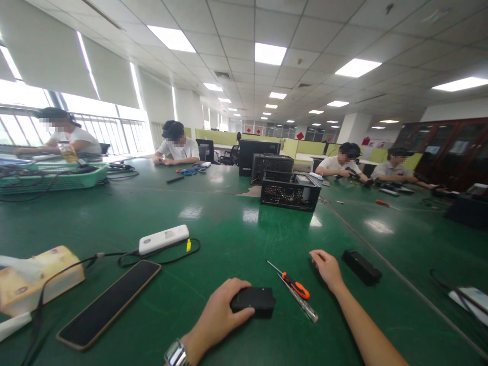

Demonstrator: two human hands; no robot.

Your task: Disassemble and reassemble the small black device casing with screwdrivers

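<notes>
My left hand [227,311], with a silver watch at the wrist, grips the left end of a small black box [259,302] that rests on the green table [229,229]. To the right of the box lie an orange-and-black screwdriver [296,285] and a clear-handled screwdriver [303,304], partly crossed. My right hand [327,267] rests beyond them with its fingers curled together, and nothing shows in it. A second black box [361,266] is on the table just right of that hand.
A dark phone [110,302], a white power bank [163,239] with a cable and a tissue pack [41,279] lie left. Open computer cases [290,192] stand mid-table. A green basket [87,175] is far left. Several people sit around the far side.
</notes>
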